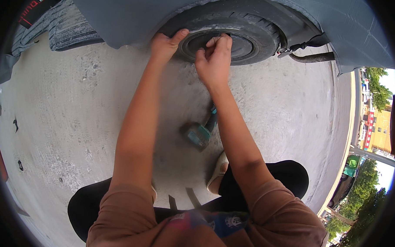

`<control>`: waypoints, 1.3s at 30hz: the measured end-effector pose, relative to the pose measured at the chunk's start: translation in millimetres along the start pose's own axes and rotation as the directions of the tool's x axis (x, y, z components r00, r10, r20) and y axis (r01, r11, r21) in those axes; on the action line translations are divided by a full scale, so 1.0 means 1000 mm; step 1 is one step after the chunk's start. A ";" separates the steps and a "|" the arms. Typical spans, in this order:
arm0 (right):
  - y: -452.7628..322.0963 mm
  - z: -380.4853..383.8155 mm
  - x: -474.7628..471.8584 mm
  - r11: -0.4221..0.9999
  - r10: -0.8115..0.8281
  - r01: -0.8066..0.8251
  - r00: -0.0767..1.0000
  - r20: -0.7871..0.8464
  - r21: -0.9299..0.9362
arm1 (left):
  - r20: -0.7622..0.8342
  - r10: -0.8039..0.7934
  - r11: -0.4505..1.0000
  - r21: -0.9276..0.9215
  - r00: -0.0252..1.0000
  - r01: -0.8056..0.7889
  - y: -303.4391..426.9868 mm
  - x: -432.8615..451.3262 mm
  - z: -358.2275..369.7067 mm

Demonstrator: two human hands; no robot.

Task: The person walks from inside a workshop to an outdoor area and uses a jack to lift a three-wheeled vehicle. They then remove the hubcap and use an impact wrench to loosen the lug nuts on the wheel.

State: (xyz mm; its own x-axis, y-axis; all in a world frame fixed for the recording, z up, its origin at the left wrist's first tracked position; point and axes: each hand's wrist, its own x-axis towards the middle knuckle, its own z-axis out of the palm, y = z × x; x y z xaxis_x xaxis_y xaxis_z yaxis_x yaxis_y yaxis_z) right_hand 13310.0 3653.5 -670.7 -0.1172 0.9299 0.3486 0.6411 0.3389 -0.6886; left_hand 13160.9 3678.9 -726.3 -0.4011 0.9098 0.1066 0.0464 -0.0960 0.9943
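Note:
A tyre [253,24] on a dark wheel [241,46] stands before me, framed by a grey vehicle cover. My left hand [166,45] rests at the wheel's left edge, thumb raised, fingers partly hidden behind the tyre or cover. Over the wheel's centre is my right hand [216,57], its fingers curled and pinched towards the hub; whether something small is between them cannot be told. On the ground below my right hand lies a teal and black cordless power tool [198,135], partly covered by my right forearm.
The grey cover [123,16] hangs around the wheel. A hooked strap [301,47] and a dark curved tube [312,58] are right of the tyre. Striped fabric [73,27] lies at upper left. Small dark pieces [20,165] lie on the concrete at left. My knees and shoes are below.

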 end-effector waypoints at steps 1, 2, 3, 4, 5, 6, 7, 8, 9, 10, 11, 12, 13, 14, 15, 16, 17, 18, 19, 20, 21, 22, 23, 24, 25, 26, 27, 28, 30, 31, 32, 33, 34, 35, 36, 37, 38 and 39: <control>-0.008 0.001 -0.005 0.999 -0.007 0.007 1.000 0.003 0.047 | -0.093 0.152 0.975 -0.151 0.984 -0.165 -0.014 0.000 -0.001; -0.013 0.003 -0.013 0.996 -0.008 0.007 1.000 0.005 0.090 | -0.132 0.155 0.973 -0.152 0.979 -0.174 -0.023 0.001 0.000; -0.014 0.003 -0.023 0.992 0.000 -0.002 1.000 0.012 0.129 | -0.167 0.147 0.973 -0.154 0.975 -0.174 -0.026 -0.002 0.003; -0.013 0.004 -0.031 0.977 -0.022 0.027 0.999 -0.026 0.213 | -0.204 0.140 0.973 -0.155 0.969 -0.173 -0.029 -0.005 0.004; -0.007 0.003 -0.033 0.976 -0.061 0.074 0.996 -0.067 0.203 | -0.142 0.129 0.976 -0.157 0.981 -0.151 -0.032 -0.006 0.002; 0.004 -0.001 -0.037 0.976 -0.097 0.116 0.989 -0.112 0.186 | -0.072 0.115 0.979 -0.162 0.991 -0.126 -0.022 -0.008 0.002; 0.010 -0.004 -0.039 0.972 -0.135 0.160 0.980 -0.149 0.173 | -0.010 0.100 0.982 -0.158 0.995 -0.101 -0.017 -0.009 -0.001; 0.015 -0.007 -0.041 0.971 -0.169 0.190 0.974 -0.148 0.144 | 0.038 0.149 0.984 -0.101 0.988 -0.144 -0.017 -0.009 -0.004; 0.017 -0.014 -0.042 0.969 -0.207 0.223 0.967 -0.147 0.109 | 0.089 0.196 0.980 -0.053 0.977 -0.192 -0.013 -0.008 -0.005; 0.019 -0.017 -0.042 0.964 -0.244 0.257 0.959 -0.145 0.075 | 0.141 0.240 0.970 -0.006 0.960 -0.242 -0.009 -0.007 -0.005; 0.019 -0.017 -0.041 0.959 -0.272 0.280 0.951 -0.144 0.038 | 0.160 0.224 0.973 0.024 0.962 -0.230 -0.005 -0.007 -0.005; 0.015 -0.013 -0.038 0.953 -0.298 0.302 0.944 -0.144 0.005 | 0.178 0.206 0.974 0.058 0.962 -0.219 0.009 -0.008 -0.007; 0.013 -0.010 -0.036 0.946 -0.324 0.323 0.935 -0.142 -0.029 | 0.195 0.188 0.974 0.092 0.963 -0.208 0.016 -0.009 -0.007; 0.013 -0.008 -0.033 0.950 -0.279 0.298 0.945 -0.170 0.099 | 0.176 0.166 0.965 0.171 0.970 -0.197 0.016 -0.008 -0.003; 0.013 -0.005 -0.028 0.935 -0.231 0.273 0.954 -0.192 0.226 | 0.154 0.148 0.951 0.249 0.977 -0.183 0.017 -0.005 0.000; 0.013 -0.003 -0.024 0.904 -0.182 0.246 0.961 -0.207 0.351 | 0.135 0.153 0.934 0.303 0.979 -0.188 0.018 -0.004 0.002; 0.015 -0.002 -0.020 0.910 -0.167 0.229 0.965 -0.201 0.346 | 0.116 0.157 0.915 0.358 0.981 -0.188 0.019 -0.004 0.004; 0.017 -0.002 -0.016 0.917 -0.152 0.213 0.969 -0.196 0.339 | 0.105 0.183 0.898 0.387 0.977 -0.210 0.019 -0.003 0.005; 0.018 -0.002 -0.013 0.923 -0.138 0.196 0.972 -0.191 0.331 | 0.092 0.207 0.883 0.411 0.974 -0.227 0.020 -0.003 0.007; 0.019 -0.002 -0.012 0.917 -0.127 0.183 0.976 -0.175 0.354 | 0.080 0.231 0.867 0.435 0.970 -0.242 0.020 -0.004 0.009; 0.017 -0.003 -0.010 0.909 -0.115 0.168 0.981 -0.158 0.381 | 0.065 0.251 0.852 0.458 0.966 -0.252 0.021 -0.005 0.010; 0.015 -0.003 -0.009 0.901 -0.103 0.152 0.985 -0.141 0.407 | 0.045 0.251 0.840 0.486 0.967 -0.241 0.020 -0.005 0.010; 0.015 -0.002 -0.007 0.926 -0.122 0.160 0.984 -0.130 0.341 | 0.026 0.254 0.826 0.514 0.967 -0.231 0.019 -0.005 0.010; 0.015 -0.001 -0.006 0.947 -0.139 0.166 0.984 -0.115 0.273 | 0.000 0.235 0.815 0.545 0.972 -0.197 0.016 -0.005 0.010; 0.015 -0.001 -0.006 0.964 -0.155 0.173 0.983 -0.100 0.204 | -0.006 0.246 0.824 0.528 0.969 -0.206 0.013 -0.005 0.010; 0.012 0.000 -0.008 0.968 -0.157 0.168 0.985 -0.074 0.185 | -0.012 0.256 0.832 0.513 0.967 -0.214 0.010 -0.007 0.009; 0.008 0.001 -0.009 0.973 -0.161 0.167 0.986 -0.050 0.160 | -0.003 0.297 0.857 0.442 0.955 -0.265 0.007 -0.007 0.007; 0.005 0.002 -0.010 0.977 -0.165 0.167 0.986 -0.025 0.134 | 0.003 0.338 0.875 0.367 0.941 -0.316 0.004 -0.006 0.006; 0.004 0.005 -0.006 0.975 -0.133 0.134 0.991 -0.021 0.180 | 0.029 0.280 0.950 0.133 0.960 -0.281 0.001 -0.005 0.004; 0.005 0.007 -0.004 0.972 -0.116 0.118 0.993 -0.019 0.204 | 0.047 0.253 0.967 0.015 0.966 -0.254 0.000 -0.005 0.004; 0.005 0.007 -0.004 0.981 -0.140 0.138 0.990 0.005 0.136 | 0.045 0.257 0.965 -0.057 0.965 -0.254 0.000 -0.006 0.005; 0.004 0.007 -0.002 0.985 -0.160 0.158 0.987 0.026 0.069 | 0.047 0.262 0.959 -0.128 0.964 -0.254 0.002 -0.006 0.006; 0.004 0.008 -0.001 0.985 -0.170 0.169 0.985 0.034 0.027 | 0.048 0.267 0.947 -0.199 0.963 -0.253 0.004 -0.006 0.007; 0.004 0.008 0.000 0.984 -0.179 0.180 0.983 0.041 -0.015 | 0.046 0.285 0.944 -0.186 0.957 -0.272 0.005 -0.005 0.007; 0.004 0.009 0.001 0.983 -0.179 0.180 0.983 0.034 -0.031 | 0.044 0.302 0.941 -0.172 0.952 -0.290 0.008 -0.004 0.007; 0.005 0.008 0.000 0.985 -0.165 0.166 0.986 0.031 -0.044 | 0.042 0.318 0.938 -0.159 0.947 -0.308 0.011 -0.005 0.007; 0.005 0.007 0.000 0.987 -0.150 0.152 0.988 0.026 -0.057 | 0.093 0.157 0.988 -0.025 0.983 -0.155 0.013 -0.005 0.005; 0.004 0.004 0.000 0.990 -0.120 0.122 0.992 0.026 -0.068 | 0.121 -0.014 0.993 0.116 0.993 0.000 0.034 -0.008 0.003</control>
State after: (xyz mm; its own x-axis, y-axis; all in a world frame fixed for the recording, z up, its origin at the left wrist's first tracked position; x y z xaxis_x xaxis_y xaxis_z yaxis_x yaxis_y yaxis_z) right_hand 13309.6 3655.4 -675.8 -0.2127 0.8858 0.4124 0.6719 0.4390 -0.5965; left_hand 13168.1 3669.4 -693.9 -0.2885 0.9531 0.0916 0.1519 -0.0489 0.9872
